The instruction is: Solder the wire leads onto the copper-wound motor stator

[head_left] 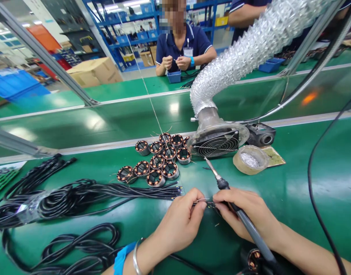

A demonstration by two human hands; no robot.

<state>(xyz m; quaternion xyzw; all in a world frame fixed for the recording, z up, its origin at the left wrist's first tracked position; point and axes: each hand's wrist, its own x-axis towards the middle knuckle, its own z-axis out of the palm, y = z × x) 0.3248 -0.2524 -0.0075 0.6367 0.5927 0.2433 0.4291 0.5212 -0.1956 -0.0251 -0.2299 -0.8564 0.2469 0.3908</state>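
My left hand (179, 217) is closed in a pinch on thin wires (210, 204) at the end of a black cable. Close by on the right, the fingertips of my right hand (251, 212) pinch at the same wires. That hand also holds a soldering iron (222, 184), its tip pointing up and left, away from the wires. Below my right wrist lies a motor stator (254, 259) with copper windings, partly hidden. Several more stators (156, 162) stand grouped beyond my left hand. The exact join between the wires is too small to make out.
A fume extractor (215, 145) with a silver duct (232, 57) stands ahead, beside a solder-filled bowl (250, 159). Bundled black cables (78, 194) cover the left bench. A dark cord (311, 183) hangs at the right. Across the bench, a person (181, 49) works with both hands.
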